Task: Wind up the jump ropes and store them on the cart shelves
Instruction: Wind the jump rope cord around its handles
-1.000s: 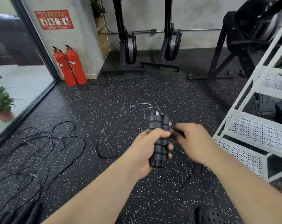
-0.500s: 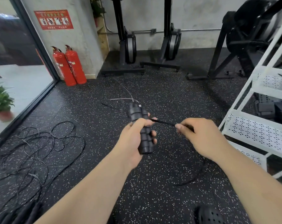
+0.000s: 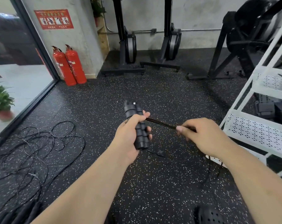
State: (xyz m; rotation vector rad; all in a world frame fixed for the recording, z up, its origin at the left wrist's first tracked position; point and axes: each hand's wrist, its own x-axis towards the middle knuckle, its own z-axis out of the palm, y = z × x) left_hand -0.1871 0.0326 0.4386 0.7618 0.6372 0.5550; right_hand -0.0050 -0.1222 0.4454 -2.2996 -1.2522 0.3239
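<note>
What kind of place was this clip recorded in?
Probably a gym: speckled rubber floor, black exercise machines along the back wall, and loose jump ropes heaped on the floor at left.

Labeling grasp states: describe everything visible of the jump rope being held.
The jump rope is black. Its two ribbed, foam-looking handles are bunched side by side, roughly upright, tops leaning slightly left, gripped around the middle by the left hand. A thin cord runs taut from the handles to the right hand, which pinches it; more cord hangs below that hand toward the speckled floor.
</note>
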